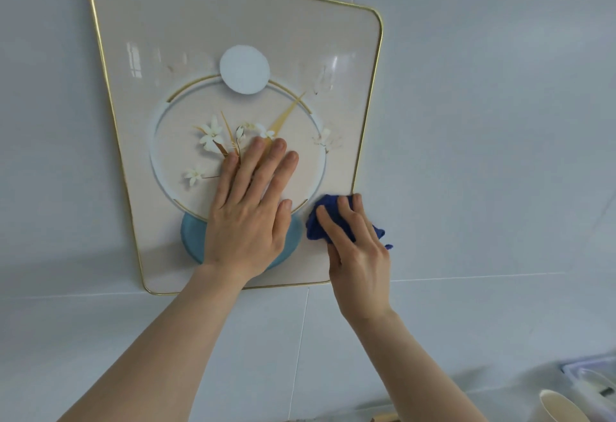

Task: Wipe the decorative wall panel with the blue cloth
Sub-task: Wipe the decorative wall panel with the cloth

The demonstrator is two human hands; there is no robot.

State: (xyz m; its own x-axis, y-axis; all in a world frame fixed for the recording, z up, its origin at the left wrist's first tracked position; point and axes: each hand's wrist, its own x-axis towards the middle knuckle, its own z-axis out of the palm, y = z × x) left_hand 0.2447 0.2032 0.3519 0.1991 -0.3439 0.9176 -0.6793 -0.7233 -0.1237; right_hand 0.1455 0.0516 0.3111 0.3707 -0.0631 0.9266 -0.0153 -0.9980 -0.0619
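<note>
- Wiping was the step in hand: the right hand (358, 245) pressed the blue cloth (328, 218) against the decorative wall panel (206, 41) at its lower right corner, just beside the gold rim (368, 108).
- The cloth was bunched under the fingers, which curled over it and gripped it; a small tail of it stuck out on the wall side of the rim.
- The left hand (248, 211) lay flat on the panel with fingers spread a little, palm over the blue vase (193, 235) painted near the bottom edge, fingertips reaching the white flowers (211, 136). It held nothing and seemed to steady the panel.
- The upper part of the panel showed faint streaks near the right edge, perhaps smears, perhaps only reflections; the view did not settle this.
- In my judgement only the lower corner was being done, and most of the surface remained.
- The next move called for sliding the cloth up along the right edge with even pressure, and then for shifting the left hand, because it covered the middle.
</note>
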